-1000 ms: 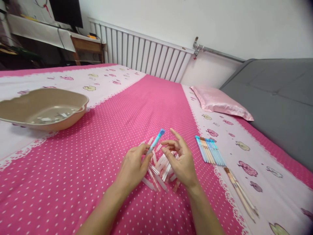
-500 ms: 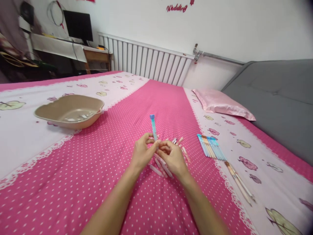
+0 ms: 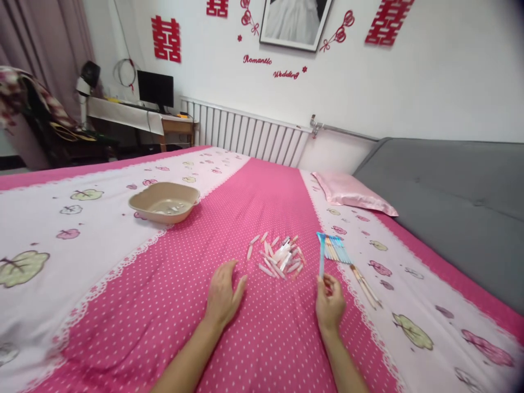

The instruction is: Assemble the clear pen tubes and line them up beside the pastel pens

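Observation:
My right hand (image 3: 329,303) is closed on the lower end of a blue pen (image 3: 321,256), which points away from me beside a row of blue and orange pens (image 3: 336,249) laid on the bedspread. My left hand (image 3: 223,293) rests flat on the pink dotted bedspread (image 3: 196,305) with its fingers stretched out, holding nothing. Between and just beyond my hands lies a loose pile of pale pink and clear pen caps (image 3: 279,256).
A beige basin (image 3: 164,202) with a few small pieces inside sits at the far left. Two more pens (image 3: 365,285) lie to the right of the row. A pink pillow (image 3: 352,192) and grey headboard (image 3: 450,196) are at right; a radiator (image 3: 245,134) lines the wall.
My hands have parted. The right hand carried the blue pen to the right, next to the pen row, and the left hand let go and lies flat. The view has tilted upward.

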A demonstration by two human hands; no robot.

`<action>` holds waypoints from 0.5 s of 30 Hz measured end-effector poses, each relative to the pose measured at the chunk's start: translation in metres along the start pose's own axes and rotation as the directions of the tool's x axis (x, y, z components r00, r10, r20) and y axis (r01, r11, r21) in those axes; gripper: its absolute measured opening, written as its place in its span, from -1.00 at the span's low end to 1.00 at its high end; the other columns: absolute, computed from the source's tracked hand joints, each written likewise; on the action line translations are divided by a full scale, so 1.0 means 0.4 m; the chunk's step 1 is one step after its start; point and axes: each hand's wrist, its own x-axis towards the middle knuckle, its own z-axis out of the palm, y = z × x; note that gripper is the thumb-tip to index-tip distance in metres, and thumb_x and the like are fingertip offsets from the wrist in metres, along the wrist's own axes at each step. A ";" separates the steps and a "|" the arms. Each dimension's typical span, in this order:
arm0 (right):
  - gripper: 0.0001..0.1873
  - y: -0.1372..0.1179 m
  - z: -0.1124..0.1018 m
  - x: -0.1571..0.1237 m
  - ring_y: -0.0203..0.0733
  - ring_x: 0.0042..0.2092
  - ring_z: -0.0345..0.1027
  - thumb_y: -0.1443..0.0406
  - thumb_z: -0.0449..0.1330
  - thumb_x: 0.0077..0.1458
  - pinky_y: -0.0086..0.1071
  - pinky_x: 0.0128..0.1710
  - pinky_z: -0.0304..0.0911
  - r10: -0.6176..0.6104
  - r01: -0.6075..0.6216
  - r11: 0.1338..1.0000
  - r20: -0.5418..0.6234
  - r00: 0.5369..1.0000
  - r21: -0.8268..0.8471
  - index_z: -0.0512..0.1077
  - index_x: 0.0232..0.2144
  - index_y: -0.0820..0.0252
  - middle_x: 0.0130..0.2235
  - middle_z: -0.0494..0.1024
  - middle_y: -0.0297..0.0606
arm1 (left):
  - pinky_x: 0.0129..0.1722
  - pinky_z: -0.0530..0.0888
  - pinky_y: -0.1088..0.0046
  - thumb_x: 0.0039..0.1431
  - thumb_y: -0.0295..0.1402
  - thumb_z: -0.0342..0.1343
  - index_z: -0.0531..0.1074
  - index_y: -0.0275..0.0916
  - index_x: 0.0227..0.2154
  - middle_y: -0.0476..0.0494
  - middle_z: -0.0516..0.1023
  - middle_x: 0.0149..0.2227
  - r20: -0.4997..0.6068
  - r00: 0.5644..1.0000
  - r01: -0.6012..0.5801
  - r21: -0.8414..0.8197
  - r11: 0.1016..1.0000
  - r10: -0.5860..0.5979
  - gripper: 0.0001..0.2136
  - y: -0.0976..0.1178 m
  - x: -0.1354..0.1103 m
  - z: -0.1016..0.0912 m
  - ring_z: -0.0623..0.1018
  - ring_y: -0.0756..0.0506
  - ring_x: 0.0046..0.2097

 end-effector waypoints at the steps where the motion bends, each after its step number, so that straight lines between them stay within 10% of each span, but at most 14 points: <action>1: -0.52 0.017 -0.030 -0.011 -0.09 -0.29 0.38 -0.02 0.06 0.00 -0.31 -0.31 0.27 0.009 -0.009 1.000 -0.009 1.000 -0.021 0.37 -0.21 0.26 -0.24 0.51 -0.04 | 0.07 0.32 0.11 0.21 -0.18 -0.14 0.24 -0.31 0.04 -0.30 0.41 0.03 0.032 0.999 -0.014 0.011 1.000 0.013 -0.58 0.002 -0.032 -0.022 0.38 -0.19 0.09; 8: -0.47 0.109 -0.186 -0.070 -0.07 -0.35 0.38 -0.04 0.02 -0.06 -0.27 -0.31 0.26 0.033 -0.037 0.984 -0.028 0.999 -0.177 0.37 -0.25 0.29 -0.30 0.52 -0.01 | 0.13 0.31 0.16 0.15 -0.22 -0.05 0.13 -0.16 0.17 -0.15 0.29 0.16 0.183 0.965 -0.228 0.222 0.948 0.190 -0.50 -0.042 -0.318 -0.148 0.26 -0.18 0.19; 15: -0.58 0.108 -0.185 -0.079 -0.05 -0.31 0.37 0.11 -0.02 -0.04 -0.26 -0.28 0.21 0.028 -0.037 0.962 -0.037 0.999 -0.271 0.38 -0.28 0.32 -0.30 0.52 0.01 | 0.06 0.35 0.02 0.09 -0.28 -0.02 -0.22 -0.06 0.27 -0.19 0.10 0.25 0.142 0.964 -0.261 0.343 0.902 0.225 -0.29 -0.108 -0.559 -0.195 0.15 -0.26 0.24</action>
